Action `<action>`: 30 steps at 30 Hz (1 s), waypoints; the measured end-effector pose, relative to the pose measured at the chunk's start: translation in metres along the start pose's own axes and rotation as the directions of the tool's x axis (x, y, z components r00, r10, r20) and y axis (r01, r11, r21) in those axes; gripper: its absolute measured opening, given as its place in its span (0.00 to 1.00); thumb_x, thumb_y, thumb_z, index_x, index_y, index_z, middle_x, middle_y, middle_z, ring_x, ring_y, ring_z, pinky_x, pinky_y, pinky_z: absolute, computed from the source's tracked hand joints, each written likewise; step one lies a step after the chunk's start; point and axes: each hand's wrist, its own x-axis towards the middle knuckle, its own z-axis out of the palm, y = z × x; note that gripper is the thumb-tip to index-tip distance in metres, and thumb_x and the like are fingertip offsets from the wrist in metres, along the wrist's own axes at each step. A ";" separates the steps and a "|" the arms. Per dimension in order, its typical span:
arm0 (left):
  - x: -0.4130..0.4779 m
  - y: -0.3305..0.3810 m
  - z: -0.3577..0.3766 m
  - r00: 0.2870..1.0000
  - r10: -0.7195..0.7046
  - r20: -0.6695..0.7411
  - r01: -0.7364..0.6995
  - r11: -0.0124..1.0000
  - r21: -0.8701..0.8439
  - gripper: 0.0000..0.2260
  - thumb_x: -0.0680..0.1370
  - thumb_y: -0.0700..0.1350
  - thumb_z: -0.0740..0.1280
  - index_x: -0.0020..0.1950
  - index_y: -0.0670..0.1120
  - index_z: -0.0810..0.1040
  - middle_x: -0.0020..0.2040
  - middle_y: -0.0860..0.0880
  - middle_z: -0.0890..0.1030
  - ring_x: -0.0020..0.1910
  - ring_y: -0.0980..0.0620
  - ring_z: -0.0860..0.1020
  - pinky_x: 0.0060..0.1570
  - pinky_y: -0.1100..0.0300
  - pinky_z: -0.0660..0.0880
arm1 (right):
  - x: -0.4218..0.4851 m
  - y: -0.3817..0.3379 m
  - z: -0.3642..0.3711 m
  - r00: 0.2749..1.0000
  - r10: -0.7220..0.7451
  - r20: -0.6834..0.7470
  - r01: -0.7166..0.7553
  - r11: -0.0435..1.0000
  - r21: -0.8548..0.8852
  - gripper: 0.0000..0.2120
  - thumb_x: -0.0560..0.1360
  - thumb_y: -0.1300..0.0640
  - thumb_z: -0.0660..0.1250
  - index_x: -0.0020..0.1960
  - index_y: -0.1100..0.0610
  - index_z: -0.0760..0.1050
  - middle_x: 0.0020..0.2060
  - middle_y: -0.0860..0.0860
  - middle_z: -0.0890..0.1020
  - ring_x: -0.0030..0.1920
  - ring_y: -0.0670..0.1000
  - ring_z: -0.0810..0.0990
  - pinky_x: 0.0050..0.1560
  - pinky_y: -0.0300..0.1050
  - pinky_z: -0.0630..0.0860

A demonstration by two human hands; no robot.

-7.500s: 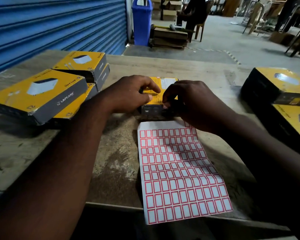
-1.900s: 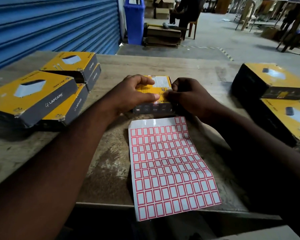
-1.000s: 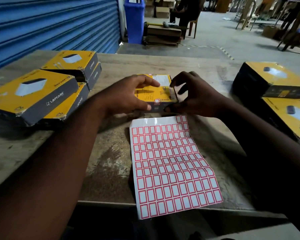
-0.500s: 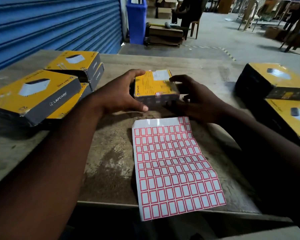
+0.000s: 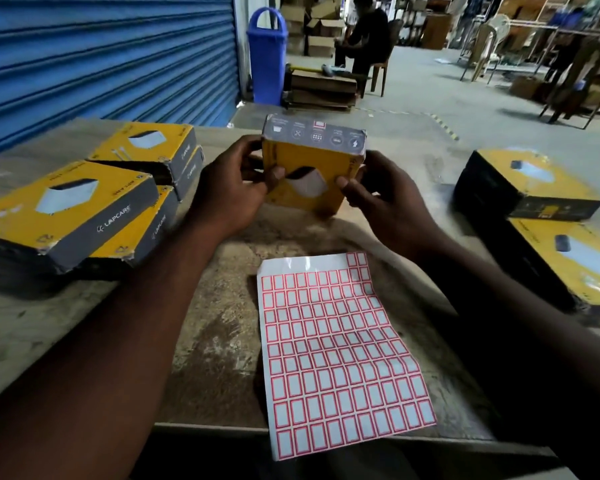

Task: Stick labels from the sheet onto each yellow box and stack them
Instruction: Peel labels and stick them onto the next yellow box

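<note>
Left hand (image 5: 229, 188) and right hand (image 5: 388, 199) grip the yellow box (image 5: 310, 159), now lifted and tipped upright.

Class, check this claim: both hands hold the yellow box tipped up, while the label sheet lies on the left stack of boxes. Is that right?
Not quite. The head view shows the label sheet lying on the table, near its front edge, not on the left stack. The rest stands: the left hand and right hand hold the yellow box tipped up.
</note>
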 end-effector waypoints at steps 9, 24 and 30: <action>-0.005 0.013 0.007 0.996 -0.084 -0.029 0.081 0.991 -0.106 0.18 0.78 0.64 0.62 0.60 0.57 0.80 0.48 0.54 0.85 0.49 0.54 0.83 0.52 0.52 0.79 | 0.001 -0.019 0.002 0.979 0.196 -0.058 -0.175 0.950 0.259 0.14 0.80 0.49 0.65 0.56 0.58 0.79 0.42 0.48 0.84 0.43 0.49 0.83 0.42 0.50 0.80; -0.026 0.108 0.021 0.789 -0.307 0.533 0.542 0.757 -0.366 0.12 0.82 0.45 0.64 0.56 0.37 0.80 0.51 0.41 0.85 0.47 0.47 0.82 0.49 0.56 0.82 | -0.036 -0.054 -0.076 0.867 0.479 -0.137 -0.478 0.877 0.048 0.16 0.76 0.60 0.64 0.30 0.59 0.74 0.19 0.50 0.72 0.20 0.47 0.67 0.26 0.37 0.65; -0.052 0.151 0.060 0.743 -0.322 0.587 0.588 0.733 -0.342 0.13 0.82 0.47 0.65 0.58 0.38 0.79 0.48 0.43 0.83 0.41 0.50 0.81 0.37 0.61 0.81 | -0.068 -0.057 -0.147 0.868 0.470 -0.156 -0.483 0.874 -0.049 0.14 0.76 0.54 0.70 0.35 0.62 0.78 0.30 0.53 0.74 0.35 0.53 0.71 0.40 0.47 0.66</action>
